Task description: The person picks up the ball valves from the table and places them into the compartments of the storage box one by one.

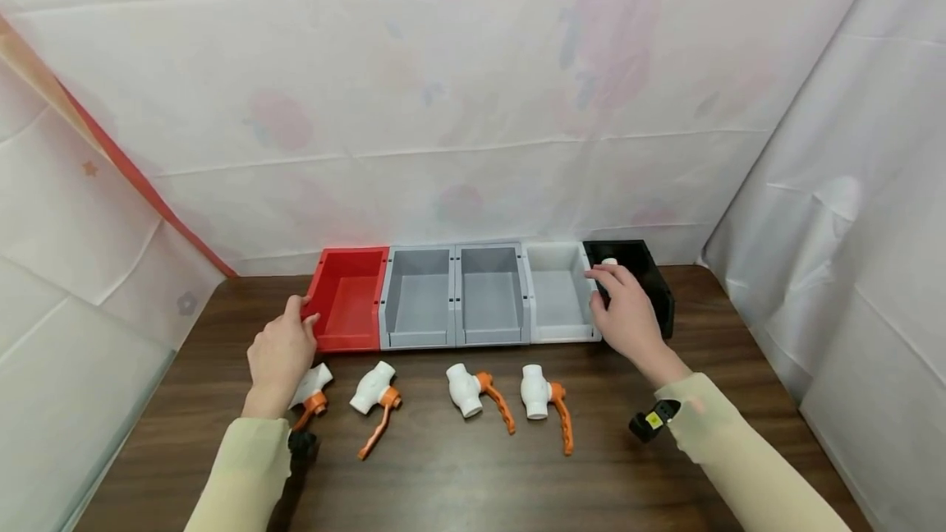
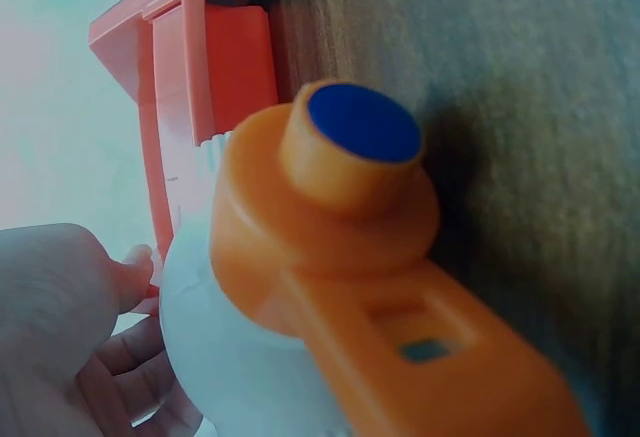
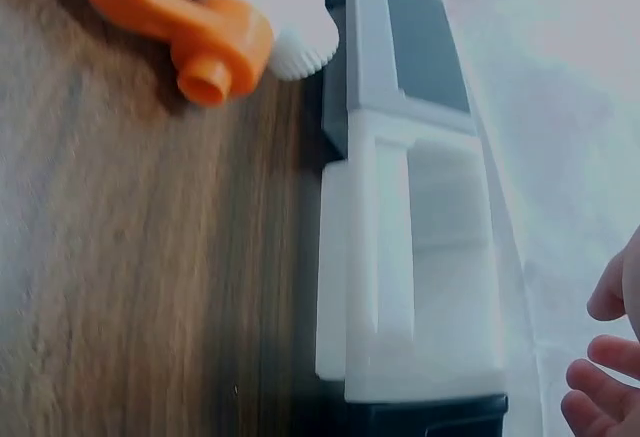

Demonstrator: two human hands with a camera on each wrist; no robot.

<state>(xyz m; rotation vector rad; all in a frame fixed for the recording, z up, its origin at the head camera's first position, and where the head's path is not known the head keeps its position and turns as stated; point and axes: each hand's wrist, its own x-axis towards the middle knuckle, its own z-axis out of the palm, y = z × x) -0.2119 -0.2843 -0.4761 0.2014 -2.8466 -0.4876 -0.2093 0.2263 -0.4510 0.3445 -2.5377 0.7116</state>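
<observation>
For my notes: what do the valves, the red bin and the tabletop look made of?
Valves: likely hard plastic, judging by smooth, evenly coloured white and orange surfaces with ribbed ends.
Red bin: probably moulded plastic with a satin finish; uniform colour and crisp edges suggest it.
Tabletop: brown wood grain with a soft sheen; laminate or varnished wood, I can't tell.

Red bin (image 1: 347, 302): open-topped, upright. Rightward from it, abutting: two grey bins (image 1: 420, 302), white bin (image 1: 557, 294), then black bin (image 1: 634, 252), a white item partly visible inside. Four valves, white bodies, orange handles, lying down: first (image 1: 314, 379) and second (image 1: 374, 388) just before red bin; third (image 1: 465, 391), fourth (image 1: 535, 392) farther right of it, handles angled away from it.
</observation>
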